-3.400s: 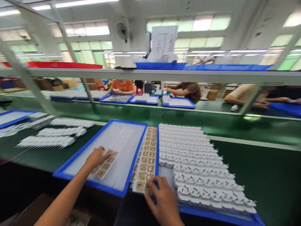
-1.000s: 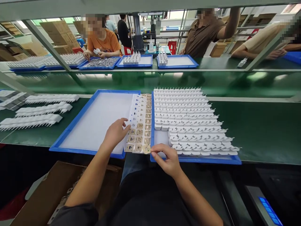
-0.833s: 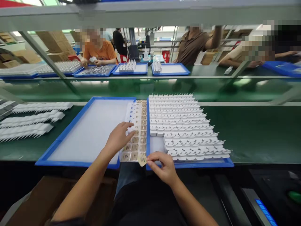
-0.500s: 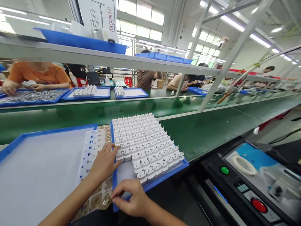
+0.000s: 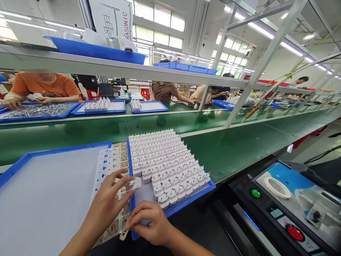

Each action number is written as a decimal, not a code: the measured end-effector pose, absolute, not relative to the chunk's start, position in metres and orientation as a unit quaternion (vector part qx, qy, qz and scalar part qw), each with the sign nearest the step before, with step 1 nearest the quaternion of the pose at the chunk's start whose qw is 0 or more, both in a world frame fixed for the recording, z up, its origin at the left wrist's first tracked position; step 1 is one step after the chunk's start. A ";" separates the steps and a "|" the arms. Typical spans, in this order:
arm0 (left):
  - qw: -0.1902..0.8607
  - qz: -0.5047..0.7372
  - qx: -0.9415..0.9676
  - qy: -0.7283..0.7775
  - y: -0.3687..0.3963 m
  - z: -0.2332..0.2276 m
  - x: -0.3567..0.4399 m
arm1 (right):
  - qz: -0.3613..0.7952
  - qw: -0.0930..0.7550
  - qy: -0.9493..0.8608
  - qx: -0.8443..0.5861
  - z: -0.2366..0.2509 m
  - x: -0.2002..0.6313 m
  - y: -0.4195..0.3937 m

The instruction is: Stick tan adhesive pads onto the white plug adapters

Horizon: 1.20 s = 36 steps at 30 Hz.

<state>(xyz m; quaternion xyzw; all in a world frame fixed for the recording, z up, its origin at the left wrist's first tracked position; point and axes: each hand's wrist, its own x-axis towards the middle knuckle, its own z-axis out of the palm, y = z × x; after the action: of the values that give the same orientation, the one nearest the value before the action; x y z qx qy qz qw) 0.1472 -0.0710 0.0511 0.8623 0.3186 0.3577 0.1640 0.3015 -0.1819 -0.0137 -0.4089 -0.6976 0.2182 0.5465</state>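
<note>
My left hand (image 5: pixel 108 197) is closed on a white plug adapter (image 5: pixel 136 183), lifted just over the left edge of a blue-rimmed tray (image 5: pixel 191 195). Rows of white plug adapters (image 5: pixel 162 153) stand in that tray, their pins pointing up. A gap lies at the near left end of the rows. My right hand (image 5: pixel 151 222) pinches a small flat beige piece (image 5: pixel 123 234) at the tray's near left corner. Under my left hand lie a whitish sheet with small cutouts (image 5: pixel 108 161) and a beige patterned sheet (image 5: pixel 124 153).
A second blue-rimmed tray (image 5: pixel 64 151) with a white lining lies on the left. Beyond runs a green conveyor belt (image 5: pixel 106 128). A machine with a green button (image 5: pixel 255 193) and a red button (image 5: pixel 295 233) stands at right. A co-worker in orange (image 5: pixel 55 85) sits across.
My left hand has picked a plug adapter out of the front left of the rows and drawn it nearer. My right hand stays nearly in place, its beige piece now tilted downward.
</note>
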 end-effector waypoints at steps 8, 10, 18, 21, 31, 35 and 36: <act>0.591 0.466 0.495 0.434 -0.133 0.020 0.096 | 0.243 0.504 -0.712 -0.423 0.010 0.305 -0.188; 0.647 0.503 0.426 0.383 -0.142 0.015 0.101 | 0.256 0.498 -0.713 -0.422 0.015 0.308 -0.186; 0.677 0.511 0.451 0.277 -0.153 0.005 0.113 | 0.367 0.496 -0.682 -0.393 0.020 0.312 -0.184; 0.667 0.498 0.488 0.262 -0.155 0.002 0.115 | 0.395 0.484 -0.694 -0.358 0.027 0.304 -0.189; 0.561 0.445 0.619 0.324 -0.164 0.006 0.112 | 0.457 0.478 -0.637 -0.396 0.020 0.295 -0.186; 0.521 0.458 0.637 0.336 -0.166 0.006 0.112 | 0.495 0.467 -0.609 -0.407 0.019 0.297 -0.186; 0.513 0.462 0.639 0.339 -0.166 0.005 0.112 | 0.505 0.464 -0.602 -0.410 0.020 0.297 -0.186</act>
<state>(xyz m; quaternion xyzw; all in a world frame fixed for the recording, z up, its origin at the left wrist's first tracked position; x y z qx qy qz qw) 0.1124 -0.1660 0.0054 0.6386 0.3392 0.4623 0.5132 0.2972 -0.1863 0.0198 -0.4104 -0.6016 0.5045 0.4638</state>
